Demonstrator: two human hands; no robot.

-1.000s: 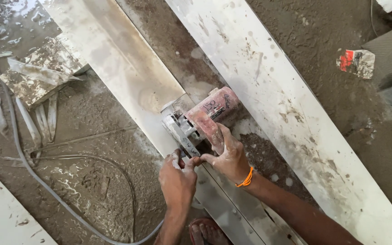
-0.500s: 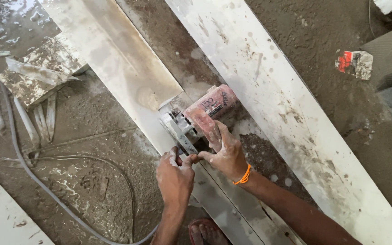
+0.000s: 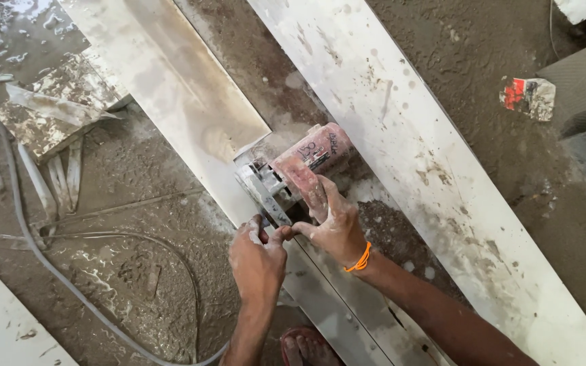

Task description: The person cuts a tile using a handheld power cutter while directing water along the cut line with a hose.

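A dusty red hand-held cutting saw [image 3: 305, 166] sits on a long pale stone slab [image 3: 171, 102] that runs diagonally from upper left to the bottom. My right hand [image 3: 330, 224], with an orange band at the wrist, rests on the saw's body and grips it from behind. My left hand [image 3: 258, 261] is closed just below the saw's metal base plate [image 3: 260, 193], fingertips pinching at its rear edge. Both hands are coated in white dust. The blade itself is hidden under the guard.
A second wide pale slab [image 3: 401, 135] lies parallel on the right. Wet muddy ground surrounds them, with a grey cable [image 3: 55, 271] looping at left, broken tile pieces [image 3: 49, 112], a crumpled red-and-white wrapper [image 3: 529, 97], and my bare foot [image 3: 306, 349] at the bottom.
The saw and both hands have shifted slightly up along the slab; the grip looks unchanged.
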